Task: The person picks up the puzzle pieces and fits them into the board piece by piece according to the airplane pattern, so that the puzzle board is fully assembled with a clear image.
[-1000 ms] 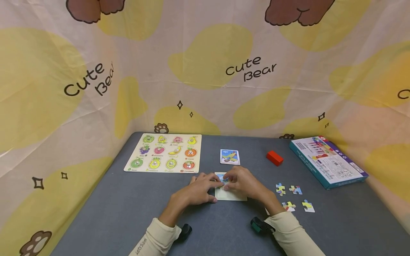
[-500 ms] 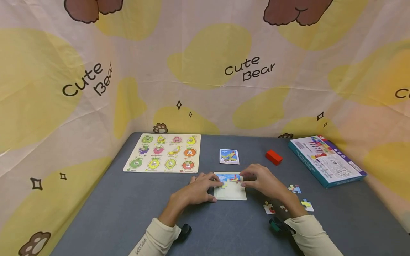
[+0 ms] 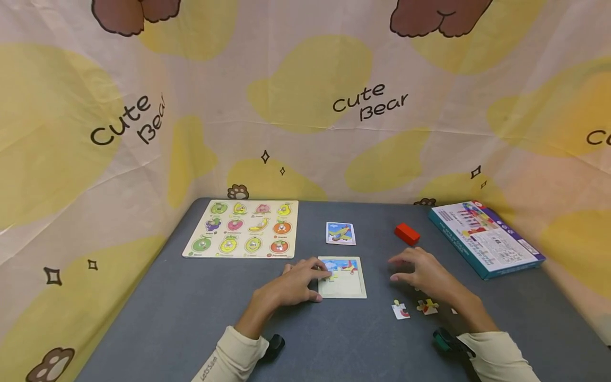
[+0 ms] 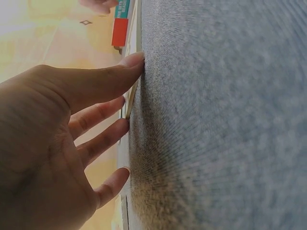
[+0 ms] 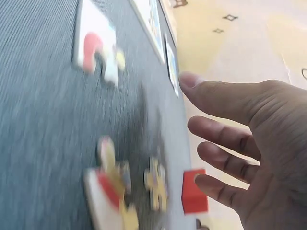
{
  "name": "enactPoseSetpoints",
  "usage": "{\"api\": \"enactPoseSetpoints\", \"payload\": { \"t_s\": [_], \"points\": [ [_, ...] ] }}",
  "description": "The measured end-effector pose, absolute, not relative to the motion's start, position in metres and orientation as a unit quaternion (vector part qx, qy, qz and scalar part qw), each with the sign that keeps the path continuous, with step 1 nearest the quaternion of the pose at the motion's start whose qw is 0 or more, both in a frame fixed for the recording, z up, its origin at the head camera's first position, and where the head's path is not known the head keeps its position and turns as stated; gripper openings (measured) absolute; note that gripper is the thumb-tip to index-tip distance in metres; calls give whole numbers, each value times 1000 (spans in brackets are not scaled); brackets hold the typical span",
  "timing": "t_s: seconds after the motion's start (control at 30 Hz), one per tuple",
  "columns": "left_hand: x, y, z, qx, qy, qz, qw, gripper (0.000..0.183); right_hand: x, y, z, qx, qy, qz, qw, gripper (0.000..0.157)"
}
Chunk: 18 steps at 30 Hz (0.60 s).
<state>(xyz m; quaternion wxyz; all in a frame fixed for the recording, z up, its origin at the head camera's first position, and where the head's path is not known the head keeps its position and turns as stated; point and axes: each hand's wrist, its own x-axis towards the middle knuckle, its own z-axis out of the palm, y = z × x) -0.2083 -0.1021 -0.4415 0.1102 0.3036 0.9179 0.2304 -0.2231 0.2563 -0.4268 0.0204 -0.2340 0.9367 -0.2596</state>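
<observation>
The shallow puzzle tray (image 3: 343,289) lay flat on the grey table (image 3: 329,339) in front of the person. Inside it, a strip of joined pieces (image 3: 341,265) filled the far part, blue and red and white, with a yellow piece (image 3: 333,277) reaching below the strip at the left; the rest of its pale floor was bare. The left hand (image 3: 291,285) rested at the tray's left side, thumb at the near corner and fingers spread, the foremost ones over the far left part. The right hand (image 3: 427,273) hung above the table to the right of the tray, thumb and fingers well apart. Near and below it lay loose pieces, among them a red-marked piece (image 3: 401,310) and a red-and-yellow piece (image 3: 427,306); others were partly hidden by the arm. Beyond the tray lay an airplane card (image 3: 341,233), with a red block (image 3: 407,234) farther right. The fruit board (image 3: 245,234) held twelve fruit pieces in three rows, while a flat box (image 3: 487,239) lay at the right, its contents hidden
</observation>
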Motion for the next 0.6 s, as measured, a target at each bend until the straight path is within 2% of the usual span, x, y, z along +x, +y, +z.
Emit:
{"api": "enactPoseSetpoints", "payload": {
  "t_s": [0.6],
  "points": [
    [-207, -103, -441, 303, 916, 235, 117, 60, -211, 309, -442, -231, 951, -207, -6, 31]
  ]
}}
